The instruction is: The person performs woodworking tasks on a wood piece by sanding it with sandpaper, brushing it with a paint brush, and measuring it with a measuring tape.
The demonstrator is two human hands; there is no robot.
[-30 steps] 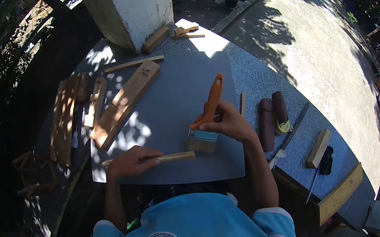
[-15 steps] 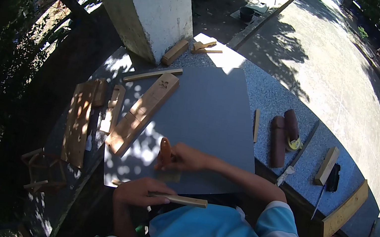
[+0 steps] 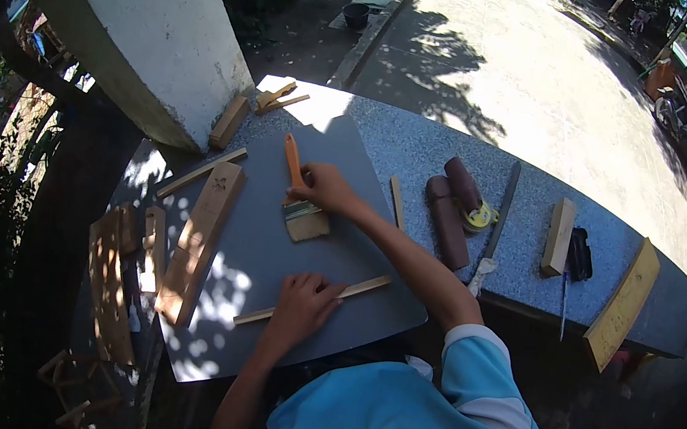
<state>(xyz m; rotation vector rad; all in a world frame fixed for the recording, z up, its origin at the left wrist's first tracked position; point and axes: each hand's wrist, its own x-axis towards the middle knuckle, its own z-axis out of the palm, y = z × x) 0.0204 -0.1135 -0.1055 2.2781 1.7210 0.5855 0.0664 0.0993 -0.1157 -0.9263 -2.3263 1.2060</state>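
My right hand (image 3: pixel 323 188) is closed around a wide paintbrush with an orange handle (image 3: pixel 292 158) and pale bristles (image 3: pixel 308 225). The brush is over the middle of a grey board (image 3: pixel 353 157), bristles toward me. Nearer my body, my left hand (image 3: pixel 306 304) has its fingers bent over a thin wooden strip (image 3: pixel 366 286), which lies slantwise on the board's near part. Left of the brush, a long wooden block (image 3: pixel 197 249) rests on the board, with a dark mark at its far end. Another thin stick (image 3: pixel 200 172) lies beyond it.
Wooden pieces (image 3: pixel 109 284) lie at the left, and small blocks (image 3: pixel 230 123) beside a white pillar (image 3: pixel 149 18). On the speckled tabletop to the right are brown rolls (image 3: pixel 448 223), a yellow tape roll (image 3: pixel 479 216), a long blade (image 3: pixel 504 210), a wood block (image 3: pixel 558 237) and a curved yellow piece (image 3: pixel 624 302).
My right hand has moved the brush farther from my body, over the board. The strip in my left hand has moved from the board's near edge onto it. The view has shifted right.
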